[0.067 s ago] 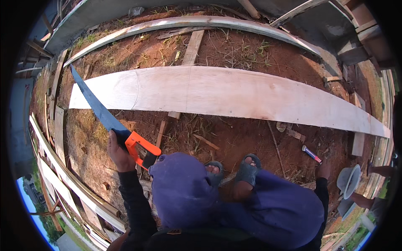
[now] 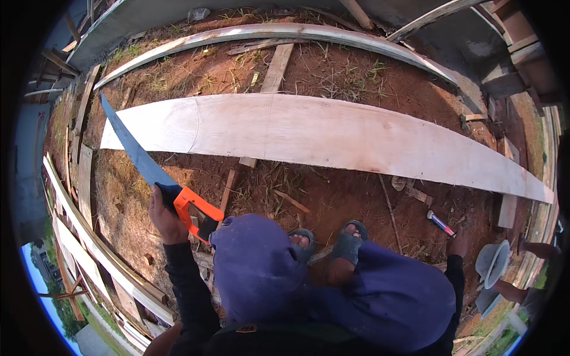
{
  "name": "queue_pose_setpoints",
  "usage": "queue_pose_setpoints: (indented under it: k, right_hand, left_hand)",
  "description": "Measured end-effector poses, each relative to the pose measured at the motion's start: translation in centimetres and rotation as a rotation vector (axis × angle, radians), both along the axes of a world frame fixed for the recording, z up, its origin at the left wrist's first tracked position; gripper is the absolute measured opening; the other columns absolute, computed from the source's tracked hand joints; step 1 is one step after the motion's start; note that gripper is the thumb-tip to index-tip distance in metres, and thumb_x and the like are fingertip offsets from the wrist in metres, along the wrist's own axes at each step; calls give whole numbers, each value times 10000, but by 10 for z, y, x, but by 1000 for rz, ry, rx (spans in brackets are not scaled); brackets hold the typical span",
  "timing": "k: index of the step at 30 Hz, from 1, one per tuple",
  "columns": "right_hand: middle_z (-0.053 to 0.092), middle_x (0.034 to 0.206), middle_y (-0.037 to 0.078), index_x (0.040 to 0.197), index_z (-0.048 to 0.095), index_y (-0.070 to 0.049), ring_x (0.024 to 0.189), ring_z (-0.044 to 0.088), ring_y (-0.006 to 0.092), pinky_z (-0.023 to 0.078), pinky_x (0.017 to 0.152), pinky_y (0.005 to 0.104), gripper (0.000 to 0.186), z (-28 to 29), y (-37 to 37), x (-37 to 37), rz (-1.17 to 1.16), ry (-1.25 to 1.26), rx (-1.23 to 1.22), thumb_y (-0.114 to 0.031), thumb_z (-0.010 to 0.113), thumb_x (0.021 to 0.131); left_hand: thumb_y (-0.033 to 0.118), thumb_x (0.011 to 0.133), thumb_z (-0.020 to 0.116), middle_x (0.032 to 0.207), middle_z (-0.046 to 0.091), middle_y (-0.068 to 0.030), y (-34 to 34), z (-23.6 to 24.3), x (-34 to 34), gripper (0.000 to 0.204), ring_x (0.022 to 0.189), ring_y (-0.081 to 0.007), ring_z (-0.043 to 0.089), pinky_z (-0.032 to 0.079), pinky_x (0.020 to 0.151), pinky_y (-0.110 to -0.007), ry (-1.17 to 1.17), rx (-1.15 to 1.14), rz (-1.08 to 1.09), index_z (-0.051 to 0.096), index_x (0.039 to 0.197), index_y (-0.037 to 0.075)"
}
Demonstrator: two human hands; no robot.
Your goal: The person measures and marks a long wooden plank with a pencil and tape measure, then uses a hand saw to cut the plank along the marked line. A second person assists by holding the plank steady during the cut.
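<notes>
My left hand [image 2: 167, 218] is closed on a handsaw [image 2: 141, 155], gripping it where the dark blade meets the orange and black handle. The blade points up and away to the left, across the left end of a long pale plywood strip [image 2: 297, 127]. A pencil line crosses the strip near that end, and another runs farther right. Low at the right, my right hand [image 2: 457, 244] is closed at the red end of a small white, blue and red cylinder [image 2: 440, 223]; its fingers are partly hidden.
Beneath the strip a narrow board [image 2: 276, 68] lies crosswise on reddish soil. A long timber [image 2: 267, 31] runs behind, near a grey wall [image 2: 142, 26]. Stacked planks [image 2: 98, 252] flank the left. At right, another person's arms [image 2: 512, 291] are beside a grey basin [image 2: 493, 264].
The view has shifted slightly. The handsaw and my left hand keep nearly the same place, and so does the cylinder at my right hand.
</notes>
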State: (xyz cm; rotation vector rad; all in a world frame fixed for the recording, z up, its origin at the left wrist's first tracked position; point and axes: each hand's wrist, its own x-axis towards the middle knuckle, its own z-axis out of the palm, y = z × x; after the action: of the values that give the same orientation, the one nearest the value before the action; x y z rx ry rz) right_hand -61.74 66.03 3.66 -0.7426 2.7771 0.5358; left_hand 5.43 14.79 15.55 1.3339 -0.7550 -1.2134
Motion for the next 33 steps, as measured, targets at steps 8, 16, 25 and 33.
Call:
queue_pose_setpoints:
  k: [8,16,25,33]
  right_hand:
    - [652,1125,222,1237,577,-63,1039,629,444,513,872,532,376,-40,1,-50,-141,-11,1,-183,623,884]
    - [617,1156,226,1246,565,7,1092,609,401,494,917,476,391,-77,-24,-42,33,70,-194,-179,611,905]
    - [627,1079,172,1205,609,9,929,643,291,520,831,374,352,11,-282,203,516,-1016,-903,-142,702,901]
    - [654,1137,136,1300,563,14,1009,660,227,528,872,356,583,86,-388,333,829,-1716,-1143,-263,797,843]
  left_hand:
    - [256,1053,533,931,693,-32,57,50,35,242,815,-135,671,545,749,-306,-115,-54,230,632,987,45]
    - [227,1041,561,949,725,-86,72,45,3,250,793,-153,704,581,726,-294,-202,-55,256,658,1007,-1]
    - [270,1059,521,929,708,-61,35,27,-109,309,825,-154,698,574,762,-311,-3,-62,84,647,1031,-12]
    - [413,1069,427,960,634,-50,48,9,-161,375,847,-182,627,552,780,-397,382,165,-3,576,1096,70]
